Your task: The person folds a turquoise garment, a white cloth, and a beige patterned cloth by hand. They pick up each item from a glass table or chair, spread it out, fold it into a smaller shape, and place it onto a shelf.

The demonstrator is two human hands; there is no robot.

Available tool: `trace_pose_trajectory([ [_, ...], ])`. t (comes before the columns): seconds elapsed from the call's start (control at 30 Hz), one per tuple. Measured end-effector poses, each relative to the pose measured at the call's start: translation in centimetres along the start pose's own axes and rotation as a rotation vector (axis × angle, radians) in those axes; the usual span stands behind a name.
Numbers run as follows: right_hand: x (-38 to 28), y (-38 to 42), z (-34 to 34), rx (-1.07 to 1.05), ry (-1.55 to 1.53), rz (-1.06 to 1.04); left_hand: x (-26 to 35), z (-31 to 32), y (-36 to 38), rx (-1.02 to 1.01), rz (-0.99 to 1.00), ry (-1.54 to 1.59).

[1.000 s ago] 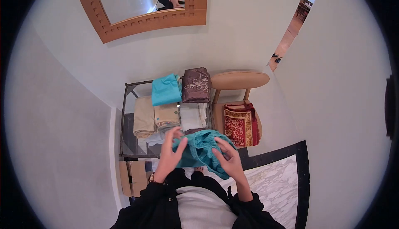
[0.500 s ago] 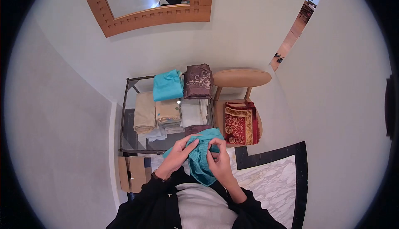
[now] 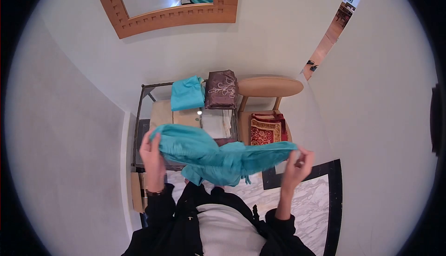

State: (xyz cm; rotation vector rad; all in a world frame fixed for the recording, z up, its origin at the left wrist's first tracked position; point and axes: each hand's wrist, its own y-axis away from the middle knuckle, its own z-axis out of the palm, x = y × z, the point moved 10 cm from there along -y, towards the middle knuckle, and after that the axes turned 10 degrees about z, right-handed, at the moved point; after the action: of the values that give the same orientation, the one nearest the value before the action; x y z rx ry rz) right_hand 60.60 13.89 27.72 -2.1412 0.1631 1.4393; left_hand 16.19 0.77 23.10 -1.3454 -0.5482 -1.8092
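Observation:
A turquoise cloth (image 3: 218, 156) with a gathered edge is stretched in the air between my two hands, in front of the glass-topped table. My left hand (image 3: 152, 156) is closed on its left end, and my right hand (image 3: 298, 165) pinches its right corner between thumb and fingers. The middle of the cloth sags and hangs in loose folds. Behind it lie a folded turquoise fabric (image 3: 187, 93) and a folded brown fabric (image 3: 221, 90) with pale embroidery. The cloth hides part of the beige stack (image 3: 161, 113) and of the white stack (image 3: 216, 122).
A wooden chair (image 3: 270, 87) stands right of the table, a folded red and gold rug (image 3: 267, 133) on its seat. A cardboard box (image 3: 137, 193) is low on the left. A wood-framed mirror (image 3: 179, 25) hangs on the wall above. Marble floor (image 3: 306, 205) shows below right.
My hands have moved wide apart, left hand to the left and up, right hand to the right. The bunched turquoise cloth is now spread out between them.

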Motion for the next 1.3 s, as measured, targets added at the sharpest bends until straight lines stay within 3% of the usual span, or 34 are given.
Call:
trace_pose_trajectory([
  [0.1, 1.3, -1.7, -3.0, 0.122, 0.146, -0.100, 3.3, -2.3, -0.3, 0.070, 0.111, -0.043],
  [0.2, 4.1, -2.2, -3.2, 0.067, 0.090, 0.106, 6.0, -2.4, 0.6, 0.074, 0.121, -0.097],
  [0.33, 6.2, -2.0, -0.8, -0.182, -0.236, 0.314, 6.4, -2.6, 1.5, 0.071, 0.049, -0.015],
  [0.43, 5.1, -2.0, 1.1, -0.335, -0.359, 0.325, 7.7, -2.0, 2.3, 0.011, 0.053, -0.043],
  [0.67, 2.6, -1.5, 1.8, -0.343, -0.600, 0.412, 11.8, 0.0, 2.9, -0.134, 0.386, -0.396],
  [0.73, 1.9, -0.8, 1.5, -0.349, -0.609, 0.418, 11.4, -1.1, 2.6, -0.126, 0.310, -0.392],
  [1.0, -0.3, 2.6, -1.3, -0.160, -0.653, 0.385, 11.9, -3.7, 2.2, -0.305, 0.385, -0.364],
  [1.3, -5.9, 9.8, -4.8, 0.049, -0.507, 0.202, 17.7, -15.5, 4.3, -0.150, 0.508, -0.638],
])
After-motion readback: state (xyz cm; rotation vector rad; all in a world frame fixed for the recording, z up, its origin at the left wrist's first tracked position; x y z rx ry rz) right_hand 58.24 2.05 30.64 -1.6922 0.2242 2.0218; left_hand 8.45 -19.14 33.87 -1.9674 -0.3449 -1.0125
